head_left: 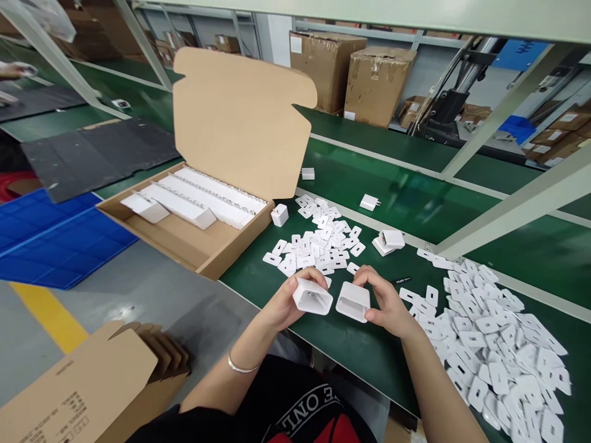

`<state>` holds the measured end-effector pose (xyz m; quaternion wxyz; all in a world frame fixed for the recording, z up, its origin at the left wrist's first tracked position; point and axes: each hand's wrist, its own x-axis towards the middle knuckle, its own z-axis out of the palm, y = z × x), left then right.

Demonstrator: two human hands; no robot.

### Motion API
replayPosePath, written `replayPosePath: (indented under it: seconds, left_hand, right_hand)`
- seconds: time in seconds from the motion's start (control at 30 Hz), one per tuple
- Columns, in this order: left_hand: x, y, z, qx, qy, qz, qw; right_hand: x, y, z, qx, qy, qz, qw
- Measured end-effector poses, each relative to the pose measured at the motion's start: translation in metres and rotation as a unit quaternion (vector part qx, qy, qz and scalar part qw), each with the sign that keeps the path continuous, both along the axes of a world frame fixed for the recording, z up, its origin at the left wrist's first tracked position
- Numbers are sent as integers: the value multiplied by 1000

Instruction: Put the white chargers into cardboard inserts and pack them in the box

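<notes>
My left hand point(287, 303) is closed on a hollow white charger housing point(314, 298), its open end tilted toward me. A second white charger housing point(353, 301) is held by my right hand point(385, 303), also with its open end facing me. The two housings are close together but apart, above the green table point(323, 341). Just beyond my hands lies a heap of small white cover plates point(318, 243), each with a slot. A far larger heap of such plates point(498, 344) spreads to the right of my right hand.
An open cardboard box point(240, 243) with rows of white chargers stands at the left. Loose chargers point(279, 215) lie around the small heap. A black pen-like item point(401, 280) rests near my right hand. Blue crates point(60, 234) and folded cartons point(83, 394) are at the left.
</notes>
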<state>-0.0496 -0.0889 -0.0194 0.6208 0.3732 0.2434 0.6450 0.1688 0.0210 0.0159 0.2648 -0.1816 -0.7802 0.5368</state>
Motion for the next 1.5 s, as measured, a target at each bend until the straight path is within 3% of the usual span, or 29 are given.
replayPosePath:
  seconds: [0.93, 1.03, 1.1, 1.17, 1.2, 1.27, 1.33, 1.4, 1.5]
  left_hand:
    - [4, 1, -4, -57, -51, -22, 997]
    - [2, 0, -3, -47, -12, -4, 999]
    - [-5, 0, -2, -27, 80, 59, 995]
    - [-18, -1, 1, -10, 214, 156, 964]
    - [-26, -1, 3, -7, 287, 208, 935]
    - [-44, -1, 6, -25, 434, 299, 849]
    - [-63, 2, 10, -49, 567, 354, 742]
    - [-80, 10, 14, -49, 668, 360, 650]
    - [-99, 33, 18, 7, 763, 309, 567]
  right_hand:
    - [1, -1, -2, 7, -23, -2, 1000]
    - [1, -1, -3, 17, -28, -3, 999]
    - [1, -1, -3, 24, -43, -12, 999]
    - [0, -1, -5, 37, -81, -41, 995]
    - [-1, -1, -6, 48, -106, -59, 991]
    - [-2, -2, -9, 77, -150, -90, 982]
    - [-4, -2, -13, 105, -175, -102, 974]
    - [-5, -3, -17, 123, -189, -103, 969]
    - [-5, -2, -21, 139, -205, -101, 964]
